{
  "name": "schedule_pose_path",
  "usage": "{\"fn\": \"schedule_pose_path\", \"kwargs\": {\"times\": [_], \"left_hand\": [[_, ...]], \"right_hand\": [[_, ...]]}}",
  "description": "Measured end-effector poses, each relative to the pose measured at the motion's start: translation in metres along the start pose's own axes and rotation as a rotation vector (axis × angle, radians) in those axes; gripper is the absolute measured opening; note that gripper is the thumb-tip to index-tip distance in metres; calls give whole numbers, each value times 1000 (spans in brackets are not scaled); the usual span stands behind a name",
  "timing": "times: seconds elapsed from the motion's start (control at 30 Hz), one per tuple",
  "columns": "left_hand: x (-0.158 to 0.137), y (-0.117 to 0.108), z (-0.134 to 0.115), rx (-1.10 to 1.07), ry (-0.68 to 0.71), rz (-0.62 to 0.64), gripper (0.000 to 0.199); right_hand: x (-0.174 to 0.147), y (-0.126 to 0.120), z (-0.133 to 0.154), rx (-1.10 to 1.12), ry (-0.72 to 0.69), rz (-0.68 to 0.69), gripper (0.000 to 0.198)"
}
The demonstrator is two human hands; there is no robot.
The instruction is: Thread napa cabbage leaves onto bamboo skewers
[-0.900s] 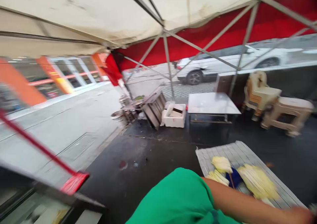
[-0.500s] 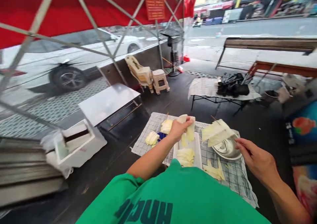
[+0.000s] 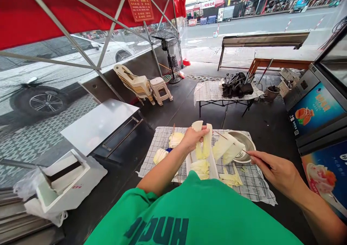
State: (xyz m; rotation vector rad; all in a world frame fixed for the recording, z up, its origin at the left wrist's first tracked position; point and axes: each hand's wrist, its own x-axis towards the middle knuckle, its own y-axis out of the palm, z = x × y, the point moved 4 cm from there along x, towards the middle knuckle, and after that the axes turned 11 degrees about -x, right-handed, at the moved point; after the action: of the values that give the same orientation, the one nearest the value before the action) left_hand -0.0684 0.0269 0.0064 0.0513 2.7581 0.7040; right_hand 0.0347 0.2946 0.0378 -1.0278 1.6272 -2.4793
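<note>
Grid-patterned cloth [image 3: 255, 185], black floor [image 3: 189, 109], red-sided tent [image 3: 92, 12]. Left hand [image 3: 193, 137] pinches pale yellowish leaves [image 3: 207, 140] above white oblong tray [image 3: 214, 168]; right hand [image 3: 279, 169] grips thin skewer [image 3: 246, 152] through flat leaf pieces [image 3: 231, 151], near round metal bowl [image 3: 247, 142].

Red sign [image 3: 138, 2], shirt lettering [image 3: 159, 230]: illegible

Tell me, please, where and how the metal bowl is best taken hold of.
The metal bowl is probably best pinched by its far-right rim, coming from the right: the raised edge looks uncovered there, while skewered leaves hang over its left side.
</note>
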Motion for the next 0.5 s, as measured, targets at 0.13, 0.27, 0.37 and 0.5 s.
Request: {"fn": "schedule_pose_path", "kwargs": {"times": [0.13,0.27,0.37,0.5], "left_hand": [[2,0,2,3,-13,-12,41],[2,-1,2,9,0,-26,39],[-2,1,-1,42,36,-38,36],[-13,6,-13,224,235,-48,24]], "right_hand": [[0,0,1,6,-1,-20,25],[1,1,0,4,-3,-10,24],[0,2,-1,14,14,7,25],[-2,1,0,22,26,8,25]]}}
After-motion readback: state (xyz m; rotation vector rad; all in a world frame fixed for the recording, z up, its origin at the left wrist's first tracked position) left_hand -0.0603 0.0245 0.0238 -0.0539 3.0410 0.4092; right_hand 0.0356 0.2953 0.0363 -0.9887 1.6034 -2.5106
